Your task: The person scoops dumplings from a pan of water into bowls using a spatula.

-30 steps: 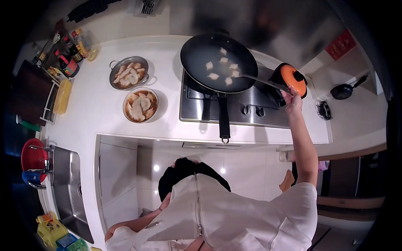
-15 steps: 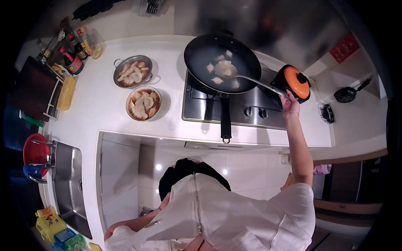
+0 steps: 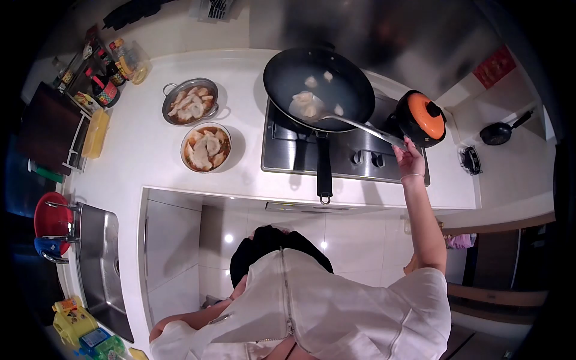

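My right hand (image 3: 410, 161) is closed around the handle end of a long metal ladle (image 3: 366, 128). The bowl of the ladle sits low in the black frying pan (image 3: 360, 78), near its front side, with several dumplings (image 3: 307, 103) in it. Other dumplings (image 3: 328, 76) float apart in the cloudy water. The pan rests on the left of the steel gas stove (image 3: 339, 162), its black handle pointing toward me. Beside my right hand stands a black pot with an orange lid (image 3: 426, 117). My left hand (image 3: 239, 287) is mostly hidden by my white jacket; its fingers cannot be seen.
Left of the stove, a metal colander-like bowl (image 3: 166, 108) and a glass bowl (image 3: 185, 157) both hold dumplings in brown broth. Sauce bottles (image 3: 105, 90) line the left wall. A sink (image 3: 99, 264) is at lower left. A small black pan (image 3: 495, 134) lies at right.
My right hand has come slightly toward me and left. The ladle's bowl has moved to the front-left of the pan, and more dumplings are gathered in it.
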`<state>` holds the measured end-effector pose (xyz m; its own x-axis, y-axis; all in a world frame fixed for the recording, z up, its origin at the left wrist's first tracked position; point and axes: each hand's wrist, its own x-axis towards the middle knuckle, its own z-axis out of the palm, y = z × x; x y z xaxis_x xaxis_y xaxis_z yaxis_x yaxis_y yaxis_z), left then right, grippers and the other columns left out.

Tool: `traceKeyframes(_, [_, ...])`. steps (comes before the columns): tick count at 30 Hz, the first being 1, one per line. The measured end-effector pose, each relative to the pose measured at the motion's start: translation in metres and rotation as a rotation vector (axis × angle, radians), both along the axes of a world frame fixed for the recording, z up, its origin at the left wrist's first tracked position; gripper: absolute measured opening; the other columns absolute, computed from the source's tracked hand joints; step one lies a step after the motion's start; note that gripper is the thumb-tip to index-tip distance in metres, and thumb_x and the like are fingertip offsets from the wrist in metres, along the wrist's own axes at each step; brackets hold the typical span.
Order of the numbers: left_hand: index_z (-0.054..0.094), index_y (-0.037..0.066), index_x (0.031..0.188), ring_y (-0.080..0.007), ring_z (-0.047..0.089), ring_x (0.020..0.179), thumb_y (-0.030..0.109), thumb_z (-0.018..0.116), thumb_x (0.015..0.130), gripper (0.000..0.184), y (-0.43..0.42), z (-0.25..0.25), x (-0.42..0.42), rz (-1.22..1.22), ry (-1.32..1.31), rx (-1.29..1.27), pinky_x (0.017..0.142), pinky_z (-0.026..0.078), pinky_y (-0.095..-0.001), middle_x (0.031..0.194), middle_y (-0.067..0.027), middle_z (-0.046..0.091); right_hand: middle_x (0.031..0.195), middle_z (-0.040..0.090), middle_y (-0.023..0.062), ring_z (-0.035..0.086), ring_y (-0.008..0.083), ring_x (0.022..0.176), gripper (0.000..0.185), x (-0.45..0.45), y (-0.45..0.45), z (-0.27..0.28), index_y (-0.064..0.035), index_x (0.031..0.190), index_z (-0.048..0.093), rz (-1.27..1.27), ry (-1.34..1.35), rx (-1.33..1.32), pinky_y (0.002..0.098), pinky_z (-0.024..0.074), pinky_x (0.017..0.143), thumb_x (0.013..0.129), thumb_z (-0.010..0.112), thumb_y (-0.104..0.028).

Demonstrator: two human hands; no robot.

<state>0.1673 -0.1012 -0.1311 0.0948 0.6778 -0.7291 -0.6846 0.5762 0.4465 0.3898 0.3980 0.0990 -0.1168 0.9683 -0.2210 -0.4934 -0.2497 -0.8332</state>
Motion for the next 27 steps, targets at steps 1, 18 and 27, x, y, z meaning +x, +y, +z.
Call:
traceKeyframes(1, [0.04, 0.008, 0.106, -0.0127, 0.04, 0.092, 0.024, 0.037, 0.082, 0.029, 0.001, 0.0, 0.0, -0.016, 0.007, 0.002, 0.082, 0.031, -0.0268, 0.099, -0.0005, 0.044, 0.089, 0.054, 0.0071, 0.055, 0.022, 0.069, 0.018, -0.001, -0.003, -0.001, 0.0013, 0.092, 0.049, 0.007, 0.013, 0.008, 0.03, 0.0475, 0.069, 0.076, 0.044, -0.007])
traceKeyframes(18, [0.046, 0.008, 0.098, -0.0131, 0.043, 0.086, 0.028, 0.038, 0.08, 0.029, 0.016, 0.022, -0.009, -0.027, -0.036, -0.04, 0.077, 0.034, -0.0274, 0.091, -0.0016, 0.049, 0.083, 0.051, 0.0078, 0.055, 0.0223, 0.07, 0.021, -0.035, -0.097, -0.003, 0.0042, 0.09, 0.047, -0.138, 0.085, 0.194, 0.0303, 0.048, 0.07, 0.077, 0.049, -0.012])
traceKeyframes(27, [0.05, 0.008, 0.094, -0.0134, 0.046, 0.081, 0.03, 0.038, 0.079, 0.029, 0.031, 0.042, -0.016, 0.008, -0.131, -0.137, 0.074, 0.037, -0.0277, 0.087, -0.0018, 0.051, 0.086, 0.051, 0.007, 0.054, 0.0192, 0.074, 0.022, -0.053, -0.136, -0.003, 0.0039, 0.092, 0.047, -0.211, 0.004, 0.318, 0.0291, 0.0465, 0.073, 0.078, 0.047, -0.012])
